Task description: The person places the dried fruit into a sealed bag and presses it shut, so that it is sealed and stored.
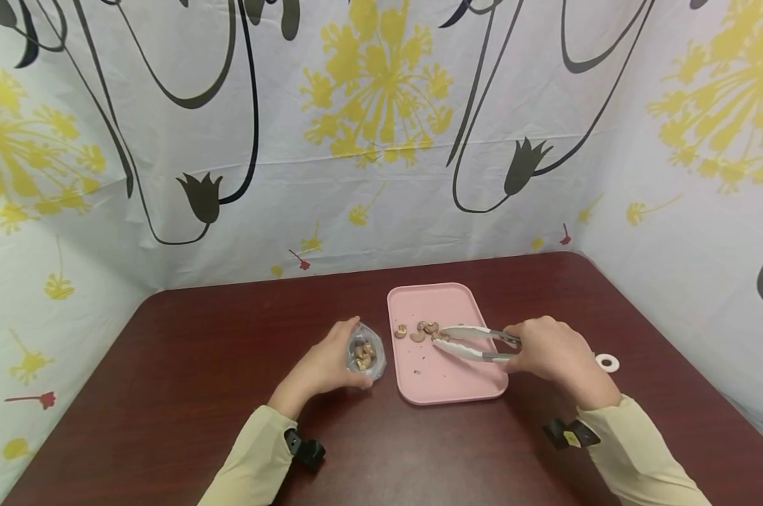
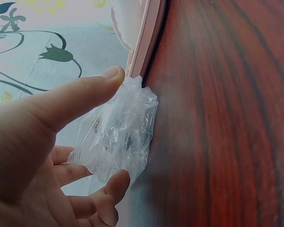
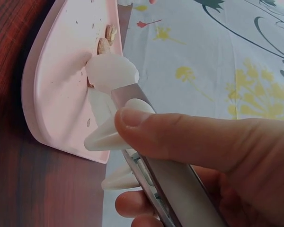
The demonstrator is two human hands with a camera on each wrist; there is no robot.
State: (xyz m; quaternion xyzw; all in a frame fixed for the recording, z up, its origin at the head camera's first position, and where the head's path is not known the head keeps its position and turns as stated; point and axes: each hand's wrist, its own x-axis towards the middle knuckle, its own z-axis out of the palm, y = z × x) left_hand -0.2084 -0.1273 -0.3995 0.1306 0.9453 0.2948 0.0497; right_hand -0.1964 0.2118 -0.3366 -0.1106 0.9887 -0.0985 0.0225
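My left hand [image 1: 321, 365] curls its thumb and fingers around a clear plastic bag [image 2: 125, 123] that stands on the table. Its mouth faces up, and several cashews [image 1: 363, 355] show inside. To the right of the bag lies a pink tray [image 1: 453, 386], with several more cashews [image 1: 417, 336] near its left side and a few dark crumbs. My right hand [image 1: 548, 350] grips metal tongs [image 3: 173, 184] with white tips. The tips are parted and reach down among the tray's cashews; one cashew lies at them, and I cannot tell if it is pinched.
A white ring-shaped thing [image 1: 607, 362], perhaps a roll of tape, lies right of my right wrist. The dark red wooden table [image 1: 229, 365] has cloth [image 1: 381, 211] with printed flowers hanging behind it and at both sides.
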